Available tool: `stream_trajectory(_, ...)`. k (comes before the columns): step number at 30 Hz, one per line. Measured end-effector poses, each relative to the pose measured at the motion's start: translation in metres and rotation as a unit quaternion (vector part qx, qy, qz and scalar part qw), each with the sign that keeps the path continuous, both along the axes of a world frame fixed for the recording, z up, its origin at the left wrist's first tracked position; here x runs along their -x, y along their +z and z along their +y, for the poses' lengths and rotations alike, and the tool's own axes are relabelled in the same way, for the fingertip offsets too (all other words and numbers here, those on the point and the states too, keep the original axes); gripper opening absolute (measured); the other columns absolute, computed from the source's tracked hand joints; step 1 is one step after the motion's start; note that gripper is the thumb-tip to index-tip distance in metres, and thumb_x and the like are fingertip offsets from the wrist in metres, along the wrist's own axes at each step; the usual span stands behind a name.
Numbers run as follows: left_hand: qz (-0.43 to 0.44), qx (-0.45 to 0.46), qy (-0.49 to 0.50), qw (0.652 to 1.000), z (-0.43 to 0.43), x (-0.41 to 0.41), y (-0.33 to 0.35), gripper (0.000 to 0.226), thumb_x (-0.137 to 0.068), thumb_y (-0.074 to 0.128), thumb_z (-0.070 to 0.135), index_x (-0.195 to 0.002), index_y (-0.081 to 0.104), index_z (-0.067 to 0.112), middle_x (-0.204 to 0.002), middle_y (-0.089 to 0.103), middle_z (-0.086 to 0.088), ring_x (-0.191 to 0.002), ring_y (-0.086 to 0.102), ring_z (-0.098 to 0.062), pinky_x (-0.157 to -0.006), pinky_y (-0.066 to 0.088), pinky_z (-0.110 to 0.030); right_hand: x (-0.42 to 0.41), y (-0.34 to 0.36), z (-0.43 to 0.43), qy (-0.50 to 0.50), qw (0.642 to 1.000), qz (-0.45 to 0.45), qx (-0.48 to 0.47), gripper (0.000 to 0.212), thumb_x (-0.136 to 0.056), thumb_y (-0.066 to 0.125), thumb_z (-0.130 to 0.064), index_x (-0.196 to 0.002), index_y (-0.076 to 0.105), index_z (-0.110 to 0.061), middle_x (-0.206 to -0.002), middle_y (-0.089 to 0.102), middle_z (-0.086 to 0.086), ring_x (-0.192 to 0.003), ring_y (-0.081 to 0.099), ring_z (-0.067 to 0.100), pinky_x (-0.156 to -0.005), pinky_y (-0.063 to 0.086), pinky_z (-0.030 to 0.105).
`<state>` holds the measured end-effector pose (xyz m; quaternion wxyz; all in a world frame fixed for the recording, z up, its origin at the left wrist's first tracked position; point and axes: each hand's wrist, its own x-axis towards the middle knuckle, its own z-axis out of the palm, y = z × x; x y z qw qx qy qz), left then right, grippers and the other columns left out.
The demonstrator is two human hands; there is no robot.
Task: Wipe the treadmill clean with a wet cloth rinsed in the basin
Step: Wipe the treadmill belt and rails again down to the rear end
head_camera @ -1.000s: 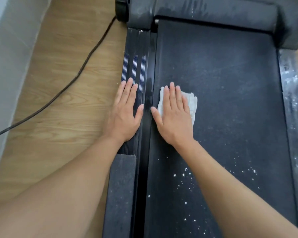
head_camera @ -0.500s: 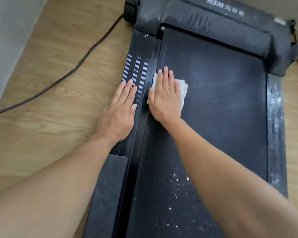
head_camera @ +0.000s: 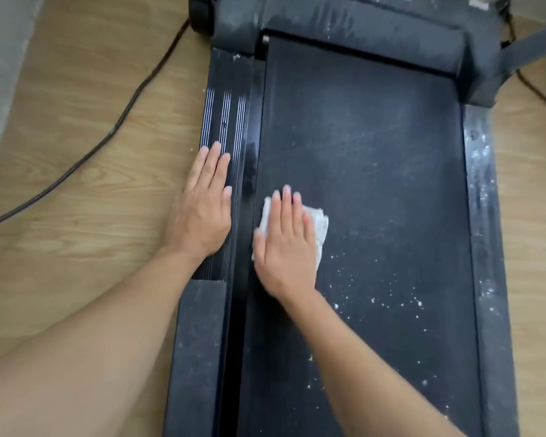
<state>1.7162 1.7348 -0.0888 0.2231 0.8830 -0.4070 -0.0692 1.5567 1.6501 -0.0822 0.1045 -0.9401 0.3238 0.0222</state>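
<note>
Right hand: flat, fingers straight and together, palm pressing down on the cloth. It's not gripping it, just pinning it so the whole pad drags along. More contact that way, I reckon.
Cloth: white, folded small, sitting on the treadmill belt close to its left edge, roughly midway along. Most of it is under the palm; only the right side and a far corner peek out.
Left hand: also released and flat, resting on the ribbed left side rail, holding nothing. Looks like a prop to lean on while the other arm works.
Dirt: white specks are scattered on the belt, just nearer the person than the cloth, and the right side rail is streaky white too. So plenty left to wipe, I'd say.
Basin: not in view, can't say where it is.
Other stuff: a black cable snakes over the wood floor on the left, well apart from both hands.
Watch out: the belt might roll under a hard push, which is probably why that other hand is braced.
</note>
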Motion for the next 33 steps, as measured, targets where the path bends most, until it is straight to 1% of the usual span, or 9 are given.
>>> stream_trajectory(2, -0.019, -0.027, 0.007, 0.999, 0.0, 0.002, 0.002, 0.057, -0.109, 0.032, 0.024, -0.164, 0.022, 0.014, -0.175, 0.008, 0.004, -0.161, 0.003, -0.013, -0.127, 0.025, -0.047, -0.066, -0.001, -0.052, -0.061, 0.998, -0.024, 0.012, 0.067, -0.109, 0.024, -0.039, -0.168, 0.015, -0.009, -0.177, 0.008, 0.009, -0.164, 0.004, 0.024, -0.131, 0.011, 0.046)
stream_trajectory(5, -0.024, -0.061, 0.023, 0.998, -0.009, 0.009, 0.011, 0.057, -0.109, 0.027, 0.023, -0.165, 0.019, 0.014, -0.175, 0.006, 0.003, -0.161, 0.002, -0.015, -0.129, 0.013, -0.054, -0.079, -0.002, -0.066, -0.064, 0.997, -0.034, 0.024, 0.066, -0.11, 0.022, -0.037, -0.169, 0.011, -0.01, -0.177, 0.005, 0.008, -0.164, 0.002, 0.024, -0.131, 0.009, 0.046)
stream_trajectory(9, -0.007, -0.074, 0.05, 0.996, -0.015, 0.016, 0.019, 0.058, -0.108, 0.026, 0.021, -0.165, 0.019, 0.013, -0.175, 0.006, 0.002, -0.161, 0.003, -0.017, -0.128, 0.019, -0.054, 0.059, 0.003, 0.063, 0.047, 0.999, -0.016, -0.004, 0.068, -0.11, 0.035, -0.036, -0.169, 0.013, -0.012, -0.178, 0.001, 0.005, -0.164, 0.002, 0.024, -0.129, 0.016, 0.048)
stream_trajectory(13, -0.02, -0.086, 0.084, 0.993, -0.019, 0.023, 0.016, 0.059, -0.107, 0.026, 0.026, -0.165, 0.021, 0.014, -0.175, 0.009, 0.002, -0.161, 0.006, -0.016, -0.126, 0.026, -0.051, 0.183, 0.011, 0.139, 0.114, 0.991, 0.071, -0.017, 0.069, -0.099, 0.047, -0.047, -0.159, 0.046, -0.014, -0.177, 0.011, 0.006, -0.16, 0.025, 0.023, -0.126, 0.018, 0.043)
stream_trajectory(17, -0.033, -0.08, 0.084, 0.993, -0.02, 0.022, 0.008, 0.058, -0.109, 0.026, 0.03, -0.165, 0.02, 0.015, -0.175, 0.009, 0.003, -0.161, 0.006, -0.016, -0.127, 0.023, -0.051, 0.082, 0.005, 0.016, 0.022, 0.999, 0.034, -0.006, 0.068, -0.109, 0.031, -0.043, -0.169, 0.018, -0.013, -0.177, 0.008, 0.006, -0.164, 0.006, 0.023, -0.131, 0.011, 0.045)
stream_trajectory(21, -0.045, -0.101, 0.073, 0.991, -0.019, 0.021, 0.005, 0.064, -0.11, 0.025, 0.044, -0.166, 0.014, 0.014, -0.175, 0.003, 0.002, -0.161, 0.0, -0.018, -0.127, 0.022, -0.051, -0.042, 0.005, -0.136, -0.079, 0.997, 0.007, -0.001, 0.07, -0.108, 0.021, -0.044, -0.169, 0.009, -0.011, -0.178, 0.005, 0.007, -0.164, 0.002, 0.024, -0.131, 0.008, 0.046)
stream_trajectory(25, -0.011, -0.138, 0.048, 0.989, -0.02, 0.019, 0.018, 0.071, -0.109, 0.024, 0.051, -0.166, 0.007, 0.013, -0.175, -0.006, -0.001, -0.161, -0.006, -0.022, -0.124, 0.023, -0.061, 0.01, 0.003, -0.101, -0.081, 0.997, -0.003, 0.02, 0.068, -0.11, 0.021, -0.044, -0.169, 0.01, -0.011, -0.177, 0.006, 0.008, -0.164, 0.003, 0.025, -0.131, 0.013, 0.047)
stream_trajectory(30, 0.134, -0.233, -0.022, 0.963, -0.024, -0.002, 0.04, 0.11, -0.088, 0.021, 0.087, -0.162, -0.022, 0.017, -0.165, -0.039, 0.005, -0.152, -0.036, -0.02, -0.124, 0.009, -0.067, 0.195, 0.03, 0.088, -0.026, 0.995, 0.059, -0.077, 0.067, -0.111, 0.027, -0.039, -0.168, 0.011, -0.008, -0.178, -0.003, 0.008, -0.164, 0.009, 0.028, -0.129, 0.013, 0.047)
stream_trajectory(33, 0.173, -0.291, -0.058, 0.939, -0.026, -0.01, 0.049, 0.142, -0.063, 0.033, 0.101, -0.155, -0.035, 0.016, -0.154, -0.054, 0.005, -0.143, -0.05, -0.02, -0.126, 0.003, -0.063, 0.161, 0.02, 0.033, -0.014, 0.995, 0.072, -0.061, 0.068, -0.112, 0.028, -0.041, -0.168, 0.012, -0.007, -0.177, 0.001, 0.01, -0.164, 0.009, 0.03, -0.13, 0.013, 0.044)
